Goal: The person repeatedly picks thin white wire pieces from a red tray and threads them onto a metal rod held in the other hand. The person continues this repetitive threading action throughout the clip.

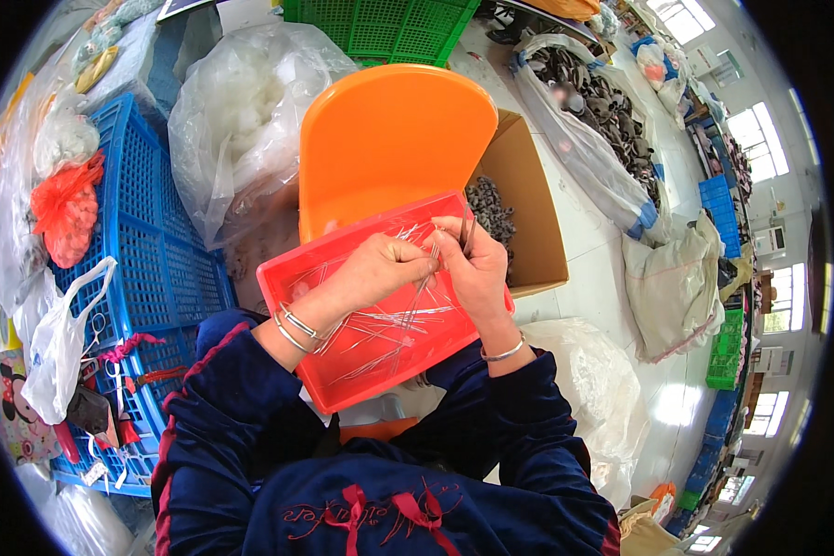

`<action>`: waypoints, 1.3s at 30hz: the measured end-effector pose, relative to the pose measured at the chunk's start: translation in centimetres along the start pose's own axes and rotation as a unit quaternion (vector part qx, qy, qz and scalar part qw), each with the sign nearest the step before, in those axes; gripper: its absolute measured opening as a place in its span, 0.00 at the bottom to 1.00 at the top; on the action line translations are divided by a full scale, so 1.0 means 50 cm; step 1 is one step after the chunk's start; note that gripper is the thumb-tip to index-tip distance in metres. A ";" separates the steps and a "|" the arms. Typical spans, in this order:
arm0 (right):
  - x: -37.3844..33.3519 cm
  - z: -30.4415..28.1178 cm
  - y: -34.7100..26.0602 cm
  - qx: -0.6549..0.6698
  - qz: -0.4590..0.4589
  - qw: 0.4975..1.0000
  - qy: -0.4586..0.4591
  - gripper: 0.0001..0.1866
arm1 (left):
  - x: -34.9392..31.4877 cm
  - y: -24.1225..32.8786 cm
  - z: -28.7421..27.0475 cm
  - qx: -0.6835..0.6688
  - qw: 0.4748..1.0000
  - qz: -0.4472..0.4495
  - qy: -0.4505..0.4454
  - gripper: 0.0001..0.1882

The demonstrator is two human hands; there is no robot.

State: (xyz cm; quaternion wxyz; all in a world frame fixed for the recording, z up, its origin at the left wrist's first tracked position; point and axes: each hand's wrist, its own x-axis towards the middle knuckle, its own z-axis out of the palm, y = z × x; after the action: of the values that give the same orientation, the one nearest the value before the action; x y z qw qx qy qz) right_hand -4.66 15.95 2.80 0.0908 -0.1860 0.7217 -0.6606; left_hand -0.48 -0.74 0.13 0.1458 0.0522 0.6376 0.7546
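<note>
A shallow red tray [269, 278] rests tilted across my lap, with several thin silvery wires [394, 322] scattered in it. Over its far right part my two hands meet. My left hand [380, 271] is closed in a pinch, thumb against fingers, at thin wire-like strands. Beside it my right hand [477, 273] is closed too, thumb and forefinger pinching the upper ends of a few wires that hang down toward the tray. A narrow dark metal tool [468, 230] shows among the right fingers; its kind is unclear. Bracelets circle both wrists.
An orange chair [394, 148] stands just beyond the tray. To its right is a cardboard box [537, 227] of grey pieces. Blue crates [162, 259] rise at my left, near a clear bag [241, 120] of white stuffing. Sacks [672, 287] lie on the right.
</note>
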 end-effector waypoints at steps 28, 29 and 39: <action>0.012 -0.024 -0.009 0.039 0.149 0.985 -0.078 0.09 | -0.016 0.028 -0.020 0.086 0.995 -0.017 -0.053 0.14; 0.012 -0.023 -0.013 0.036 0.150 0.985 -0.081 0.09 | -0.016 0.028 -0.021 0.091 0.994 -0.017 -0.055 0.14; 0.008 -0.033 -0.008 0.022 0.065 0.997 -0.031 0.08 | -0.016 0.034 -0.015 0.089 0.994 -0.022 -0.054 0.14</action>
State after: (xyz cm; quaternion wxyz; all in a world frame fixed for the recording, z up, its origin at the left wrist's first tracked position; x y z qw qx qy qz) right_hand -5.57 17.28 3.42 0.1600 -0.1567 0.7142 -0.6631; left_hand -0.17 -1.92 1.77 0.1915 0.0920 0.6946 0.6874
